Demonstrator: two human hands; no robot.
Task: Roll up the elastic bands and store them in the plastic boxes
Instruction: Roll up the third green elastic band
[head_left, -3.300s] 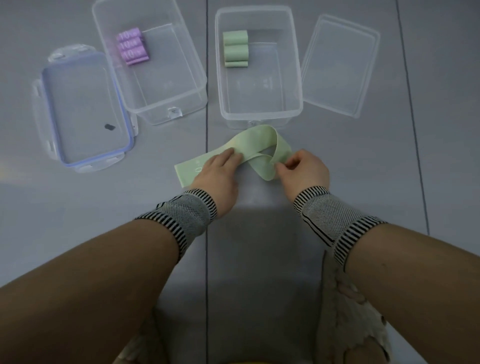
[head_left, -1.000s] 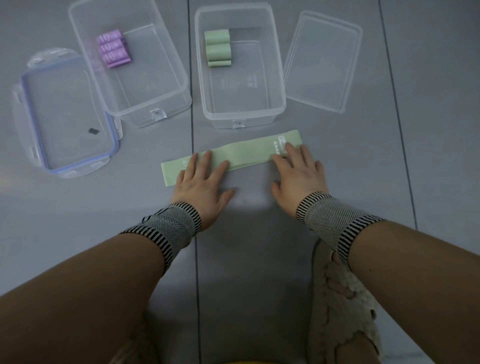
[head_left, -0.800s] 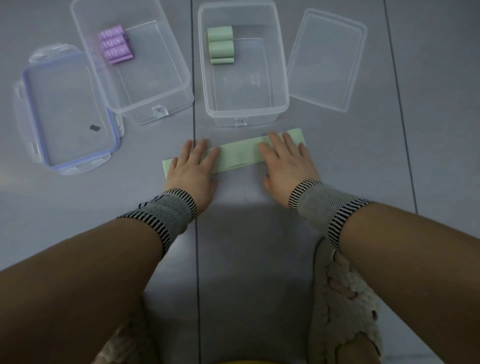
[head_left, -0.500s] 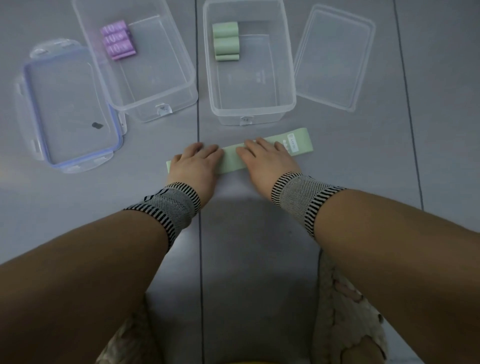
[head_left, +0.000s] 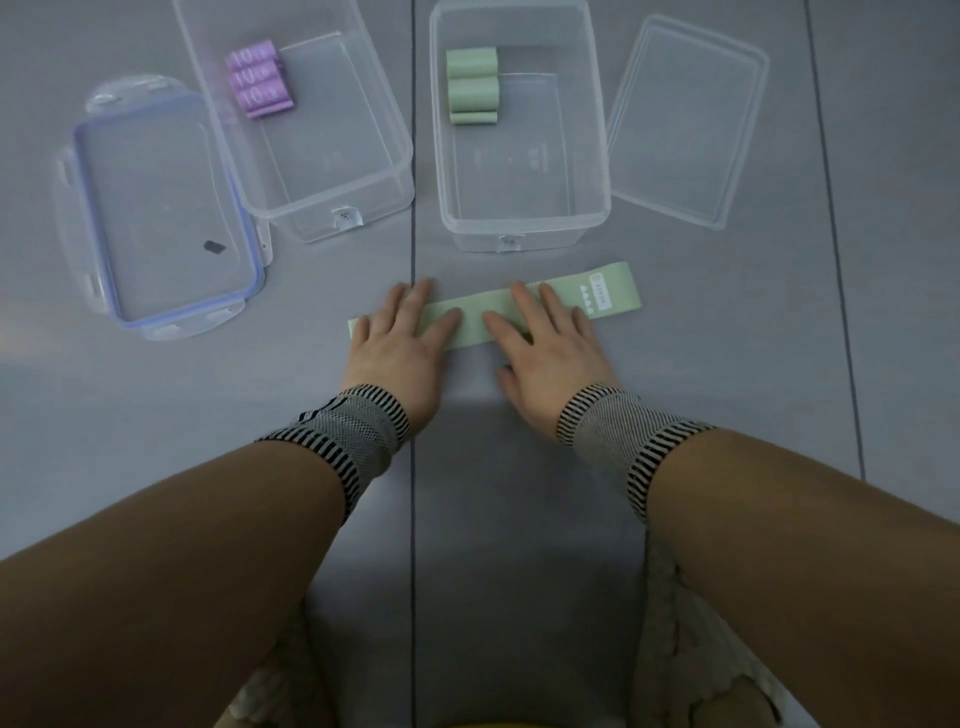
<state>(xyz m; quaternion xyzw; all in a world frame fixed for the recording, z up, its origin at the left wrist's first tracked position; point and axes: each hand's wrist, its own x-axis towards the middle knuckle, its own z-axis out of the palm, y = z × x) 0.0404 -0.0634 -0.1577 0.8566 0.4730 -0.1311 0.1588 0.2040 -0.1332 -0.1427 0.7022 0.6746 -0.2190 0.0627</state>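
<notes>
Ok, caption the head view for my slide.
Both hands, left and right, press a green band flat before two boxes holding rolled bands.

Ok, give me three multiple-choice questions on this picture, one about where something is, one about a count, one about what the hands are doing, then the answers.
1. Where does the flat green band lie?
A. inside the right box
B. on the floor in front of the right box
C. on the blue-rimmed lid

2. How many rolled purple bands are in the left box?
A. one
B. three
C. five

3. What are the two hands doing?
A. both press flat on the green band
B. both lift a lid
C. one holds a roll, one hangs idle

Answers: 1 B, the band is stretched out on the floor just below the right box. 2 B, three purple rolls sit side by side in the far corner. 3 A, the left hand and the right hand lie with straight fingers on the band.
</notes>
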